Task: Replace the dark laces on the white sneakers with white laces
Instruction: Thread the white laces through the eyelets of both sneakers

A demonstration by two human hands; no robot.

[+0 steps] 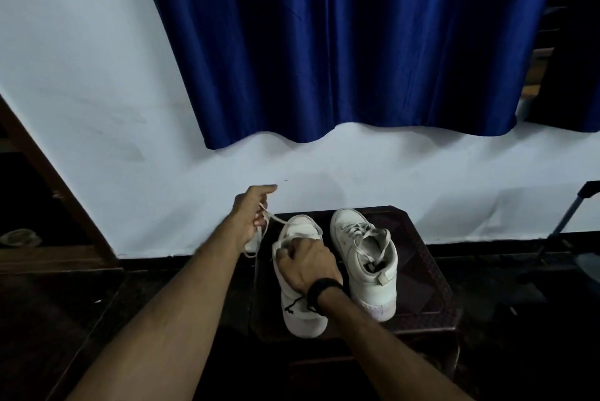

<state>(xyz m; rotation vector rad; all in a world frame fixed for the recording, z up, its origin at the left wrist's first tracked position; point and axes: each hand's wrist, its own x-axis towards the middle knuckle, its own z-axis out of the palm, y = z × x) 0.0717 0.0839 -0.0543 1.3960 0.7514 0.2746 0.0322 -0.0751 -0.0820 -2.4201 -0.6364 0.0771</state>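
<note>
White lace [274,218] pinched in left grip [251,214], right grip [305,266] clenched on left sneaker [300,274]

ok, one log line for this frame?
left hand pulls white lace | right hand grips left sneaker | right sneaker laced white | both on stool

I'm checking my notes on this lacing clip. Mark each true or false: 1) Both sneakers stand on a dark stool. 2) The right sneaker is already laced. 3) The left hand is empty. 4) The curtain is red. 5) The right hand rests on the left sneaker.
1) Both sneakers stand on the stool: true.
2) The right sneaker is laced: true.
3) False: the left hand holds a white lace.
4) False: the curtain is blue.
5) The right hand rests on the left sneaker: true.
</note>
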